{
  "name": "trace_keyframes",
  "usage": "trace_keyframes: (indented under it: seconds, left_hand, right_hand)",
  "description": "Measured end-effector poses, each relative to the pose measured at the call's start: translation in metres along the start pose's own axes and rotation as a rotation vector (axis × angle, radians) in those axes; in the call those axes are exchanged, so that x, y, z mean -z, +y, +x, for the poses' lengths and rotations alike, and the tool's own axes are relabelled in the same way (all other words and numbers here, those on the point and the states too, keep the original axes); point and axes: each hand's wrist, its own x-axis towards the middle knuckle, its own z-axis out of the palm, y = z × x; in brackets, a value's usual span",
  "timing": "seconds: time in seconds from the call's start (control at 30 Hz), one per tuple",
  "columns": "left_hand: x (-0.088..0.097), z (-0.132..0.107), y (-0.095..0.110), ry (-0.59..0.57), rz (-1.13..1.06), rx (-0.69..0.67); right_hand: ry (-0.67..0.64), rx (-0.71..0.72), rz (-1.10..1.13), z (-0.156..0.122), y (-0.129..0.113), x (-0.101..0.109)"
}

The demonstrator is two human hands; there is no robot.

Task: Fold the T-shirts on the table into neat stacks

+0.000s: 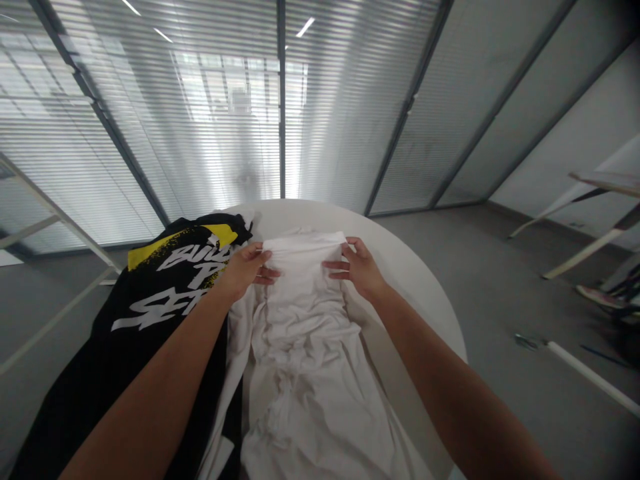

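Grey floor [465, 267] and glass partitions with slatted blinds [200, 120] surround a round white table [400, 280]. A black printed garment with yellow and white lettering [100, 380] lies bunched over the table's left side and hangs past its edge, while a creased white garment [305, 373] lies lengthwise down the middle, running toward the person. At its far end, the left hand [245, 270] pinches one corner and the right hand [357, 267] the other, each between thumb and fingers. The step in hand looks like squaring that folded end, which seems to call for an even, taut pull from both sides
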Motion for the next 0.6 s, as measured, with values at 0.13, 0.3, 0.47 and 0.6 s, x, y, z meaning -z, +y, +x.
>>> trace_keyframes:
  seconds: [0.13,0.3,0.47,0.6]
  left_hand:
    - [0.003,0.006,-0.007,0.006,-0.077,-0.138]
    - [0.009,0.012,-0.013,-0.082,-0.173,-0.311]
    - [0.009,0.013,-0.015,-0.078,-0.139,-0.339]
    - [0.01,0.016,-0.024,-0.021,-0.05,-0.288]
  right_hand:
    - [-0.069,0.136,0.139,0.002,0.004,0.0]
    - [-0.098,0.296,0.233,0.002,0.005,0.002]
    - [-0.109,0.199,0.344,0.003,0.008,0.005]
    - [-0.011,0.116,0.326,0.008,0.016,0.006]
